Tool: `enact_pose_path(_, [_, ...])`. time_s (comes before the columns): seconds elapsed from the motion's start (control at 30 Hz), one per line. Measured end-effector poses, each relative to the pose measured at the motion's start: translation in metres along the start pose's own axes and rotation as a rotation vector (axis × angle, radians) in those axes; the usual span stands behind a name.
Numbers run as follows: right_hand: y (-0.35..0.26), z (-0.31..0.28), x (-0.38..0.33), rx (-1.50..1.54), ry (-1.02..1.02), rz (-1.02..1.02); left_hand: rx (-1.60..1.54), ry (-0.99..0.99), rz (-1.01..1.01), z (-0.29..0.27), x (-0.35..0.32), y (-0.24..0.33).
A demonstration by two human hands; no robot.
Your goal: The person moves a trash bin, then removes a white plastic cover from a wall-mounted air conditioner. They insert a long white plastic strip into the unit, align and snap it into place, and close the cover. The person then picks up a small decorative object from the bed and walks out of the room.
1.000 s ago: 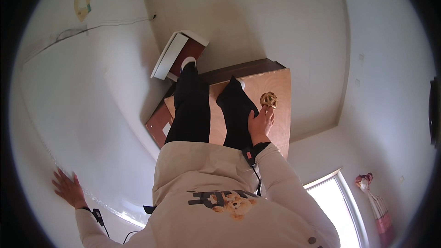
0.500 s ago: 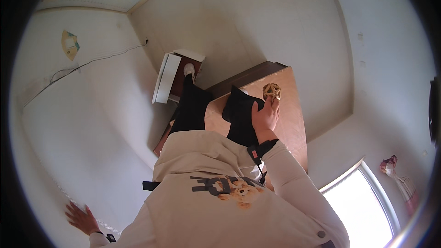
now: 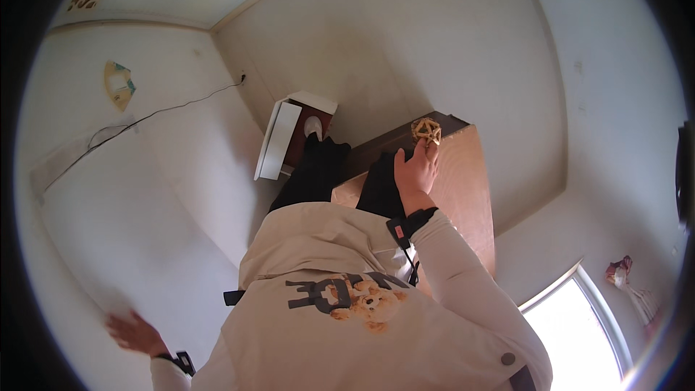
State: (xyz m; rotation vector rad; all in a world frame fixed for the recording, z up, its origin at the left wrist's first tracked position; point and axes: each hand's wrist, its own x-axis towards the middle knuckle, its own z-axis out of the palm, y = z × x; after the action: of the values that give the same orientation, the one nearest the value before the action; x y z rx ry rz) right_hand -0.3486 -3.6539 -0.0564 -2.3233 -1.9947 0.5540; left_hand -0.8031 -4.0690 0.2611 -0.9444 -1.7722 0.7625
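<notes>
My right hand holds an openwork gold ornament, a ball made of angular frame pieces, at its fingertips. The fingers are closed on its near side, in front of my right leg and above the far part of a brown wooden board surface. Over at the lower left, my left hand is stretched out beside the white wall, fingers apart and blurred by motion. Nothing is in it. Whether it touches the wall, I cannot tell. Dark straps with small black boxes circle both wrists.
My left foot, in a white shoe, rests on a white-edged stand with a dark red top. A black cable runs along the left wall, below a fan-shaped decoration. A bright window and a hanging red-and-white cloth are at right.
My right hand and the gold ornament have shifted away from me, towards the wooden board's dark far edge. My left hand has moved slightly right along the wall. The whole view has tilted a little.
</notes>
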Motion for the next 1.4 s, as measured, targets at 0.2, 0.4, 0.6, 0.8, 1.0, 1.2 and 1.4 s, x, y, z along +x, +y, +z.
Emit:
enact_pose_path(0.2, [-0.041, -0.027, 0.036, 0.104, 0.111, -0.076, 0.183, -1.047, 0.041, 0.008, 0.095, 0.060])
enact_pose_path(0.4, [-0.079, -0.017, 0.039, 0.176, 0.252, -0.058, 0.206, -1.231, -0.035, 0.066, 0.116, 0.082])
enact_pose_path(0.6, [-0.097, -0.059, 0.060, 0.104, 0.389, 0.124, 0.104, -1.097, -0.176, 0.111, 0.096, 0.080])
enact_pose_path(0.8, [-0.107, -0.097, 0.134, 0.141, 0.467, 0.120, -0.438, -0.394, -0.246, 0.151, 0.091, 0.131])
enact_pose_path(1.0, [-0.119, -0.179, 0.275, -0.231, 0.779, -0.153, -0.708, 0.033, -0.215, 0.188, 0.129, 0.182])
enact_pose_path(1.2, [-0.095, -0.156, 0.480, 0.788, 0.574, -0.180, -0.855, 0.406, -0.167, 0.228, 0.176, 0.328])
enact_pose_path(1.4, [0.110, 0.212, 0.531, -0.180, -0.077, -0.205, -1.275, -0.445, -0.949, 0.187, 0.170, 0.663])
